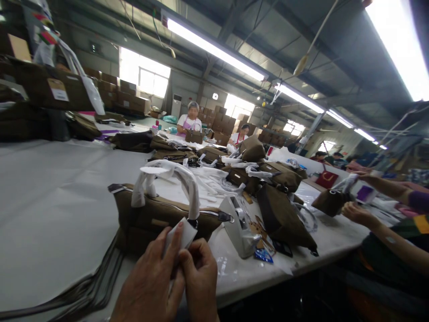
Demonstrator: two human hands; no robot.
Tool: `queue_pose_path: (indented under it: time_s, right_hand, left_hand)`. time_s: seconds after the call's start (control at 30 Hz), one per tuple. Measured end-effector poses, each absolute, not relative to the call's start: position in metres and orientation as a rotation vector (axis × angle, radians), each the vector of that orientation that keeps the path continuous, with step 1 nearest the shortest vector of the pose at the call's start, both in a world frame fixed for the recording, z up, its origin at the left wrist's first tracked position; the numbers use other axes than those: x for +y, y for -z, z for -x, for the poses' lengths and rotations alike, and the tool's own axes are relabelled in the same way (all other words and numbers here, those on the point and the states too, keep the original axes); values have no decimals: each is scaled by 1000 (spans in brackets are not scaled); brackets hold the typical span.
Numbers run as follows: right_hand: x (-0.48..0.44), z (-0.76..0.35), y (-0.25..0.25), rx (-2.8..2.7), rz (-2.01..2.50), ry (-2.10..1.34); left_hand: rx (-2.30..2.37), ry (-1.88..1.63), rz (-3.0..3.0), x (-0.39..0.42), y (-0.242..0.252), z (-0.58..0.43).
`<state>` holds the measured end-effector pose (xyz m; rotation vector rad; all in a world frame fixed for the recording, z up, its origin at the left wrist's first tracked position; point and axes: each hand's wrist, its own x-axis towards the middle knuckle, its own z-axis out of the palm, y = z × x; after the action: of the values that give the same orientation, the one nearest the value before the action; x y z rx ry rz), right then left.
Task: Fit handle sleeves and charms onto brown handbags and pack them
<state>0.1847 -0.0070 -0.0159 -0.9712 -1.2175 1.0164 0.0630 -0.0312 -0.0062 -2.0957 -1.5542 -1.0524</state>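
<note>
An olive-brown handbag stands on the table in front of me, its top zip facing up and its handles wrapped in white material. My left hand is closed on a small white piece of paper or thin sheet by the foot of the near handle, with a finger lying flat over it. Close beside it, my right hand has thumb and fingers pinched together just below the white piece. What lies inside that pinch is hidden.
A grey tape dispenser stands right of the bag, beside brown tags and a blue packet. Several more bags are heaped beyond. At right, a co-worker's hands handle a small bag. Flat dark-edged sheets lie left.
</note>
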Motion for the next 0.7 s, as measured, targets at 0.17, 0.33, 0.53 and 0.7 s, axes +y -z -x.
queue_pose_path:
  time_s: [0.17, 0.33, 0.53, 0.7]
  right_hand:
    - [-6, -192, 5, -1269, 983, -1130]
    - [-6, -194, -9, -1210, 945, -1253]
    - [-5, -201, -7, -1286, 959, -1204]
    - [22, -291, -20, -1390, 1304, -443]
  left_hand:
    - [-1605, 1428, 2302, -40, 8, -62]
    - [-2316, 2433, 2309, -36, -13, -46]
    - [-2517, 2127, 2495, -15, -4, -32]
    - [-2740, 1928, 2381, -13, 6, -31]
